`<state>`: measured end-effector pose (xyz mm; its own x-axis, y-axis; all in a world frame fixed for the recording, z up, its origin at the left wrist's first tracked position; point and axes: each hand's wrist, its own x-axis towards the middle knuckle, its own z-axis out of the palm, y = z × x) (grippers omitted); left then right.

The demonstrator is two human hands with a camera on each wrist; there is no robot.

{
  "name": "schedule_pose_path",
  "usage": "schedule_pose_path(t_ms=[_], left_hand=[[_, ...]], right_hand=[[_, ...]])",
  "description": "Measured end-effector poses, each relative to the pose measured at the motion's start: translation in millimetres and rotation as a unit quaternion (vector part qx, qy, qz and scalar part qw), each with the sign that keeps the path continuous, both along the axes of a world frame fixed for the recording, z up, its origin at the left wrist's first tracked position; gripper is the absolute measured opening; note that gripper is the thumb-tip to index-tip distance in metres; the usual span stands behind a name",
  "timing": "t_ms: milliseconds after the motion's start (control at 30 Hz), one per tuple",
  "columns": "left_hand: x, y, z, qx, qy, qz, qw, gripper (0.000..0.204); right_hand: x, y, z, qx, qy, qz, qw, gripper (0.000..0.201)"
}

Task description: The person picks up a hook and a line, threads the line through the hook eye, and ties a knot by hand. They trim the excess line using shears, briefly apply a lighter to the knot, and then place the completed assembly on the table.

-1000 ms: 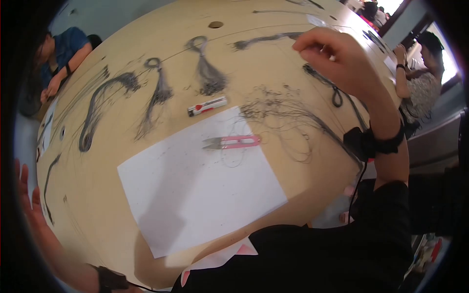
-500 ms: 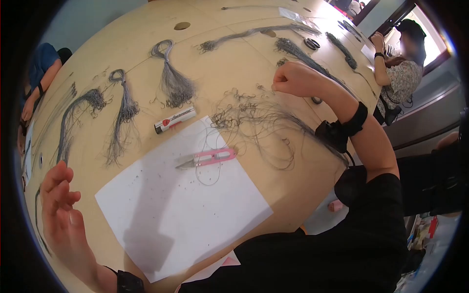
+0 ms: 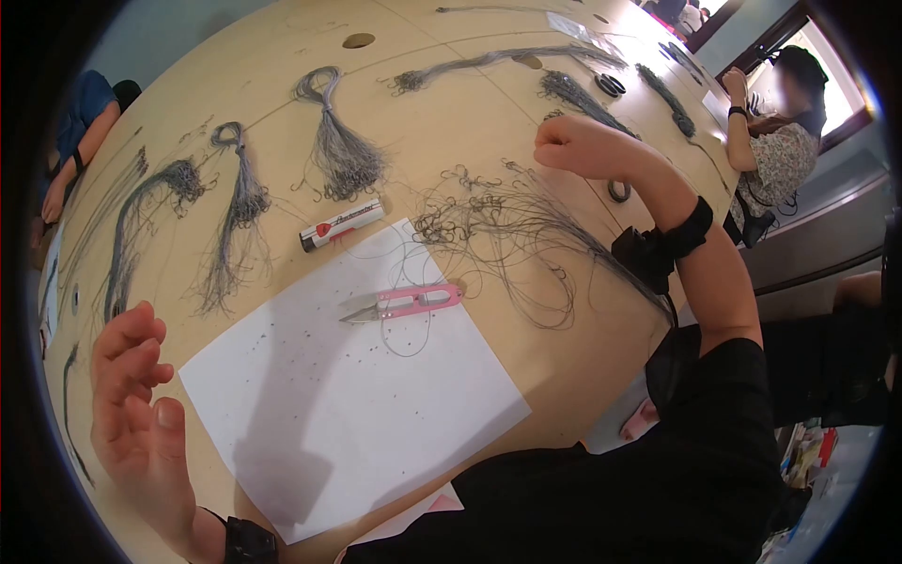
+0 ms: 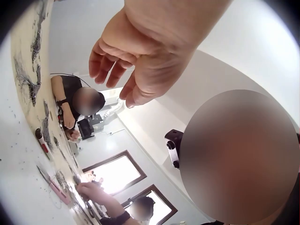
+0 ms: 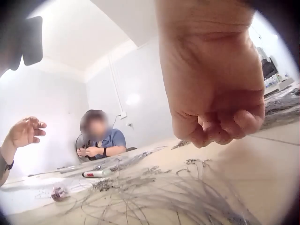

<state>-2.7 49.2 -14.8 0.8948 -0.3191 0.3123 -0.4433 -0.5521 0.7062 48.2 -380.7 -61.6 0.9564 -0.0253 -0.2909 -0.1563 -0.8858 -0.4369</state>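
The right hand is curled into a fist above the far right part of the table; whether a strand is pinched in it cannot be told, though the right wrist view shows the fingers rolled tightly under, just above the tangle. Directly below and toward the near edge from it lies the loose tangle of thin grey wires with hooked ends, spread across the table's right-middle and partly overlapping the white paper sheet. The left hand is raised off the table at the near left edge, fingers relaxed and slightly spread, holding nothing. On the sheet's far edge lie pink thread snips, with a thin wire looped around them. Just beyond the sheet's far corner lies a white and red utility knife. Toward the far left of the table lie several tied grey wire bundles, well apart from both hands.
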Motion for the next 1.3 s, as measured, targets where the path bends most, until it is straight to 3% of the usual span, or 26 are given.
schedule_pose_path(t_ms=[167, 333, 567, 667, 733, 933, 1067, 1300], left_hand=[[0.3, -2.2, -1.9, 0.004, 0.003, 0.001, 1.000, 0.037], [0.8, -5.5, -2.4, 0.005, 0.003, -0.005, 1.000, 0.036], [0.6, -6.7, -2.3, 0.018, -0.010, -0.018, 1.000, 0.033], [0.1, -8.3, -2.1, 0.014, -0.004, -0.016, 1.000, 0.034], [0.4, -8.6, -2.7, 0.011, 0.000, -0.019, 1.000, 0.034], [0.6, -13.9, -5.1, 0.003, 0.012, -0.027, 1.000, 0.033], [0.6, -15.6, -6.7, -0.005, 0.021, -0.025, 0.999, 0.033], [0.7, -15.6, -6.8, -0.009, 0.034, -0.022, 0.999, 0.034]], right_hand=[[-2.6, -3.0, 4.3, 0.018, -0.013, 0.003, 1.000, 0.019], [-4.1, 5.2, -11.8, -0.062, -0.054, 0.062, 0.995, 0.022], [1.0, 5.2, -14.8, -0.075, -0.041, 0.107, 0.991, 0.021], [-0.9, 9.2, -3.8, -0.006, -0.018, 0.034, 0.999, 0.019], [-2.0, 6.8, -0.7, 0.095, 0.011, -0.045, 0.994, 0.017], [-1.6, -1.2, 0.8, 0.267, 0.055, -0.075, 0.959, 0.010], [0.9, -1.1, 1.8, 0.284, 0.049, -0.069, 0.955, 0.009], [2.4, -1.6, 11.4, 0.285, 0.036, -0.028, 0.957, 0.027]])
